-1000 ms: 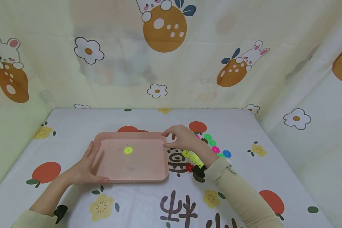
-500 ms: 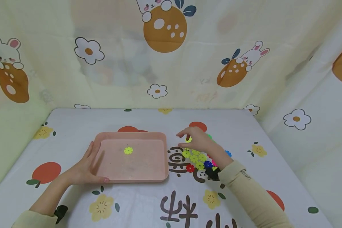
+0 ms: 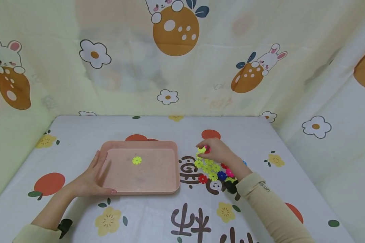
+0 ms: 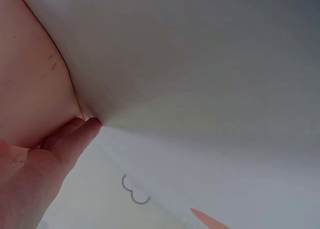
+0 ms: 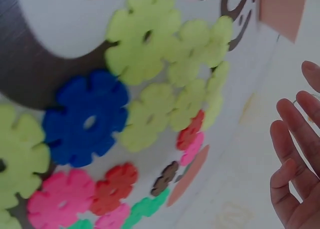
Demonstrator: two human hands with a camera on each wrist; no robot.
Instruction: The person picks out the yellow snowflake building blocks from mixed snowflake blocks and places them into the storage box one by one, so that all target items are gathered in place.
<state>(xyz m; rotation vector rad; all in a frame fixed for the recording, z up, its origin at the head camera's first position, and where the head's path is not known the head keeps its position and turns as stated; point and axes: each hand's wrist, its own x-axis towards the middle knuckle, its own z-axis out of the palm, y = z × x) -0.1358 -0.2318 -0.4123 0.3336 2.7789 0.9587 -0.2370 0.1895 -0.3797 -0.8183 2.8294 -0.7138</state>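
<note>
Right hand [image 3: 218, 151]: Yours is loose, with the thumb and fingers apart and a bit bent. I see nothing pinched in it. It is right by the yellow flowers.
Yellow flowers [image 3: 207, 169]: They lie in a bunch under this hand and a little nearer you. Some overlap.
Other flowers: Nearer you than this hand are a red flower [image 3: 202, 179], a blue flower [image 3: 221, 175] and a pink flower [image 3: 229, 172].
Pink tray [image 3: 152, 180]: It sits to the left of your right hand, apart from it. A lone yellow flower [image 3: 137, 160] lies inside.
Left hand [image 3: 89, 180]: It rests on the tray's near left corner, straight fingers on the side and thumb on the front edge.
Flower picking: It looks like you are choosing a flower to take.
Next pinch: I think you need to dip your thumb and finger onto one flower and squeeze gently. Two could come up together, so go slowly.
</note>
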